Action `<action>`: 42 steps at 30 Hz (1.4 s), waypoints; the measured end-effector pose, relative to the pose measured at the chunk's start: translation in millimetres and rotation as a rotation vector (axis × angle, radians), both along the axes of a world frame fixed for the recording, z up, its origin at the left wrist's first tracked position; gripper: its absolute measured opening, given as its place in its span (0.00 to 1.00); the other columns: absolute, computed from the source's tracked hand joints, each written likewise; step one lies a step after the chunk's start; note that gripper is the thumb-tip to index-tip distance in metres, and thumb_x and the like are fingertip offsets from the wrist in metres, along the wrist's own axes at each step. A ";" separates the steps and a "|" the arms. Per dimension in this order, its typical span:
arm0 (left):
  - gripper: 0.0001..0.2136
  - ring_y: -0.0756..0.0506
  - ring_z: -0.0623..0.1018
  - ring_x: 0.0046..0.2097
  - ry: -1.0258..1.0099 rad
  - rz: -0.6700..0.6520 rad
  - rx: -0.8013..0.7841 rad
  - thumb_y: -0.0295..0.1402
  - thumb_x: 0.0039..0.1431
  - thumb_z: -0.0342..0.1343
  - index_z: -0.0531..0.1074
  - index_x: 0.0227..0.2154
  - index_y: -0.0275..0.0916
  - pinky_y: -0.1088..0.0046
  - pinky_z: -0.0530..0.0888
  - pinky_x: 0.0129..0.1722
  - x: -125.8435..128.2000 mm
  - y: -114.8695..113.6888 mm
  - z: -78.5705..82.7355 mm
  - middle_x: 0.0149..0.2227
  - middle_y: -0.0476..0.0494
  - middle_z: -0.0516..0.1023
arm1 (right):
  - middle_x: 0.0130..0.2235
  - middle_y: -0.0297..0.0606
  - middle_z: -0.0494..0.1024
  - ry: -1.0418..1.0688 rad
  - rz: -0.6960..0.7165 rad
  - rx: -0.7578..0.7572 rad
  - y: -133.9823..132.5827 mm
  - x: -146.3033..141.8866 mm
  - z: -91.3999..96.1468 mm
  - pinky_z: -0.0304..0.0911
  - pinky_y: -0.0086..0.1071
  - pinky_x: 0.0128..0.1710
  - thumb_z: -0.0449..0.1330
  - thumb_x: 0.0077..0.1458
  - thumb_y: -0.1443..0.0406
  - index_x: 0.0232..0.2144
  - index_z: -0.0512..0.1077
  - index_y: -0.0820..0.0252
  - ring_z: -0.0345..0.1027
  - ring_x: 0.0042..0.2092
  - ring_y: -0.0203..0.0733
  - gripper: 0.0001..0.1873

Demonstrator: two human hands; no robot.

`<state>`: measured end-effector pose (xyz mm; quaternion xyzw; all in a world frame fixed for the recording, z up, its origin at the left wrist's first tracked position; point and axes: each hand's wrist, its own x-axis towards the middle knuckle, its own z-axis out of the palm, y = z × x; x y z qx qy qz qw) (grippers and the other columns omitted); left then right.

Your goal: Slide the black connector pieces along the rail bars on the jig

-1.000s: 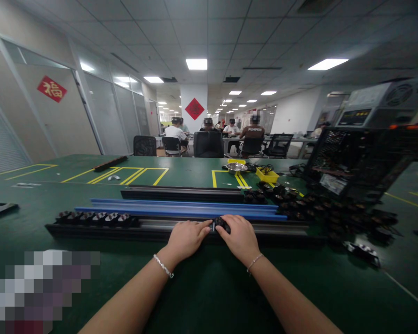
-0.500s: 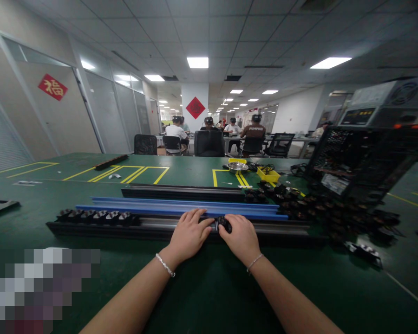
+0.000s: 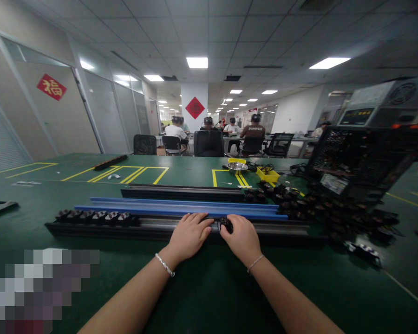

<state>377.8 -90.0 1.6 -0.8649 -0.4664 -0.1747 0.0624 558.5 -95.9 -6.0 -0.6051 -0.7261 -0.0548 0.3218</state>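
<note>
Head view: a small black part (image 3: 226,225) is sitting near the middle of the front black rail (image 3: 282,228), over its grey channel; whether it is touching the channel floor cannot be told. The right hand (image 3: 242,235) is grasping this part between thumb and fingers. Just beside it, the left hand (image 3: 189,235) is lying over the same rail with its fingers loosely spread and closing on nothing visible, its thumb pointing toward the part. Each wrist is wearing a thin bracelet.

At the left end of the front rail, a row of black pieces with pale tops (image 3: 101,217) is standing side by side. Just behind, a blue channel (image 3: 153,204) is running roughly parallel, and beyond that a second black rail (image 3: 181,192) is lying. To the right, a heap of dark parts (image 3: 334,208) is spreading across the green table (image 3: 202,301), with a computer case (image 3: 355,153) standing behind it and a grey fan unit (image 3: 372,106) resting on top. A metal bowl (image 3: 237,170) and a yellow tray (image 3: 268,176) are sitting farther back. Past the table, several people are sitting near black chairs (image 3: 209,144).
</note>
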 end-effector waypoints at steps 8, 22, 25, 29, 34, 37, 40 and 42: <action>0.18 0.44 0.64 0.56 -0.014 0.005 0.001 0.41 0.64 0.36 0.65 0.51 0.49 0.61 0.59 0.56 0.8 -0.4 -0.6 0.56 0.48 0.66 | 0.39 0.44 0.75 -0.012 -0.052 0.002 -0.8 1.1 -1.7 0.57 0.34 0.44 0.51 0.50 0.63 0.34 0.71 0.62 0.65 0.44 0.43 0.12; 0.18 0.45 0.64 0.56 -0.048 0.001 0.016 0.41 0.64 0.37 0.63 0.51 0.45 0.62 0.58 0.56 1.1 -0.8 -0.5 0.55 0.47 0.67 | 0.37 0.43 0.74 0.002 -0.095 0.009 -2.5 1.0 -0.1 0.56 0.35 0.43 0.52 0.51 0.61 0.32 0.70 0.61 0.65 0.42 0.44 0.11; 0.18 0.45 0.64 0.57 -0.049 0.008 0.009 0.41 0.64 0.37 0.63 0.52 0.45 0.62 0.58 0.56 1.3 -0.5 -0.7 0.55 0.47 0.67 | 0.36 0.43 0.74 -0.004 -0.112 0.012 -2.7 3.6 -0.1 0.57 0.35 0.43 0.51 0.51 0.62 0.31 0.70 0.61 0.65 0.41 0.44 0.11; 0.18 0.45 0.63 0.57 -0.047 0.013 -0.002 0.41 0.64 0.37 0.63 0.52 0.45 0.62 0.58 0.56 1.7 -0.4 -0.9 0.55 0.47 0.67 | 0.36 0.43 0.74 -0.004 -0.129 0.006 -2.5 8.0 -0.1 0.57 0.35 0.42 0.52 0.50 0.62 0.31 0.70 0.61 0.65 0.41 0.44 0.10; 0.18 0.45 0.63 0.57 -0.052 0.010 0.005 0.41 0.64 0.37 0.63 0.52 0.45 0.62 0.58 0.56 1.5 -0.5 -0.8 0.55 0.47 0.66 | 0.35 0.42 0.74 0.002 -0.149 -0.003 -3.5 12.1 1.2 0.56 0.35 0.42 0.52 0.49 0.62 0.30 0.69 0.60 0.64 0.40 0.44 0.09; 0.18 0.45 0.63 0.57 -0.053 0.010 0.002 0.41 0.64 0.36 0.63 0.52 0.45 0.62 0.58 0.56 1.3 -0.2 -1.1 0.56 0.47 0.66 | 0.35 0.42 0.74 -0.013 -0.158 0.002 -4.3 14.4 2.3 0.56 0.35 0.41 0.52 0.49 0.62 0.29 0.69 0.60 0.64 0.40 0.44 0.09; 0.18 0.45 0.63 0.57 -0.061 0.007 0.005 0.42 0.64 0.36 0.63 0.52 0.45 0.62 0.58 0.56 1.2 0.2 -1.8 0.56 0.47 0.66 | 0.34 0.42 0.74 -0.024 -0.170 -0.002 -4.7 16.7 3.4 0.56 0.35 0.41 0.52 0.49 0.62 0.29 0.69 0.60 0.64 0.39 0.44 0.09; 0.19 0.45 0.63 0.57 -0.065 0.004 0.006 0.42 0.64 0.36 0.63 0.52 0.45 0.61 0.58 0.56 1.1 0.5 -2.2 0.55 0.47 0.66 | 0.34 0.42 0.74 -0.025 -0.180 -0.008 -5.1 18.1 4.2 0.56 0.35 0.40 0.52 0.49 0.62 0.29 0.69 0.60 0.64 0.39 0.44 0.09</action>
